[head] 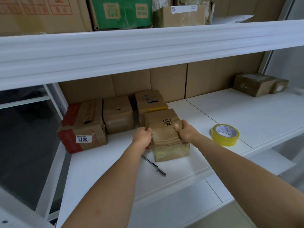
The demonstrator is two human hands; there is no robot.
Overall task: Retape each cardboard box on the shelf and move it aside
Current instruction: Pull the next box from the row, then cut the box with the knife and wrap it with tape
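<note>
From the head camera, a small cardboard box (166, 129) marked "9#" on its top sits on the white shelf (230, 111), near the front and a little left of the middle. Its near face is wrapped in glossy tape. The left hand (142, 135) holds the box's left side, its grip closed on it with the thumb over the top edge and the fingers curled down the side. The right hand (185, 131) holds the right side in the same way, thumb on top and fingers wrapped round the upper right corner.

Just behind this box, touching or nearly touching it, stands a taller box (150, 102) with a yellow strip on top. To the left of that stands a plain box (117, 112) with a torn hole in its top, and further left a larger box (82, 125) with red bands and a white label reading "3011". These three stand in a row toward the far left of the shelf.

A roll of yellow tape (225, 134) lies on the shelf to the right of the held box, apart from it. A dark pen (153, 165) lies on the shelf near the front, just below the left hand. At the far right, two wrapped parcels (254, 84) rest side by side against the back. The upper shelf (148, 46) carries more boxes, one of them green (121, 12).
</note>
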